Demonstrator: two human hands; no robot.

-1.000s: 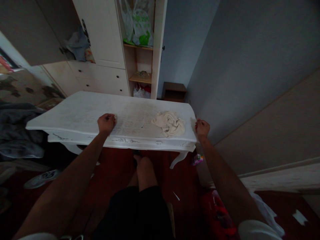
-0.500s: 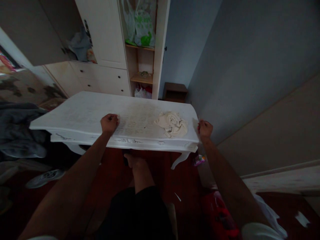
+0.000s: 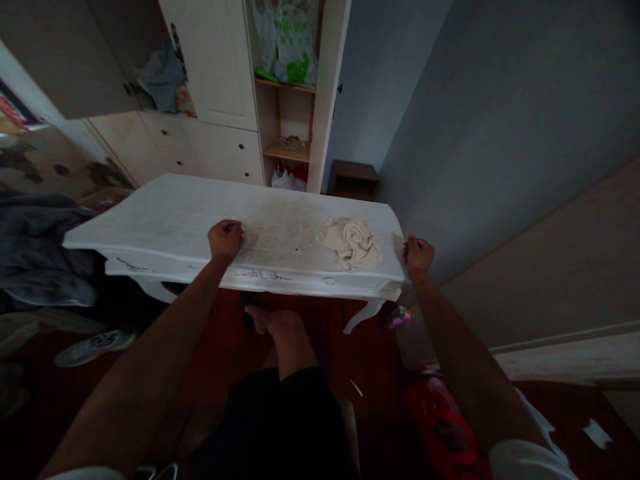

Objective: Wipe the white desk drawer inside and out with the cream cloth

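A white carved table [image 3: 165,223] stands in front of me with a crumpled cream cloth [image 3: 353,241] lying on its right part. My left hand [image 3: 225,239] rests as a closed fist on the tabletop near the front edge, left of the cloth. My right hand [image 3: 418,254] is closed round the table's right end edge. My bare leg and foot [image 3: 273,321] reach under the table's front.
A cream wardrobe [image 3: 215,87] with open shelves and plastic bags stands behind the table, and a small dark stool [image 3: 354,178] sits by the grey wall. Dark clothes [image 3: 35,247] and a sneaker [image 3: 95,345] lie at left. A red bag [image 3: 440,427] is on the floor at right.
The table and both hands sit slightly higher and further right in view. My foot has moved forward under the table. Both hands keep their hold.
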